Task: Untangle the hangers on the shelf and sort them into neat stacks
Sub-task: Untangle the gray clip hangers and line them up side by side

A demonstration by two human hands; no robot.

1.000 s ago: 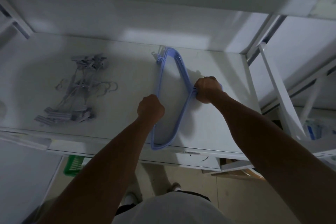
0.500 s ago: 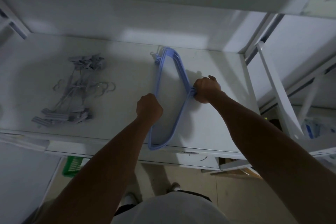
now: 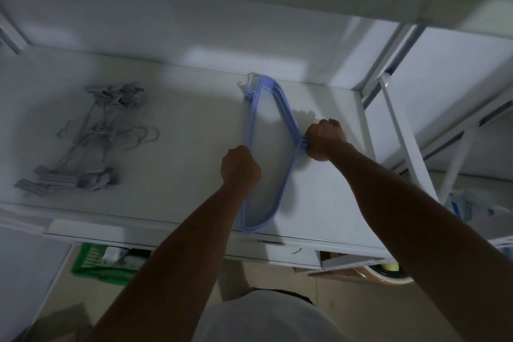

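From the head view, a bundle of blue hangers is seen lying flat on the right half of the white shelf, with its near corner reaching the front edge. The straight bar of the bundle is gripped by the left hand, which is closed into a fist around it. The neck, where the sloped arms meet, is clasped by the right hand, whose fingers are curled tightly. The hooks are hidden in that grip.

The hangers are judged to be light, stiff plastic, smooth enough to slide against each other, with thin hooks that may catch or snap if forced. They are best held at the bar and the neck, as is done here, so that the stack can be squared.

A second pile of grey hangers is laid well apart on the left of the shelf, with its hooks splayed and not yet neat. The shelf surface is smooth and pale. The room is dim. A green crate is seen on the floor below, and a white upright post to the right.
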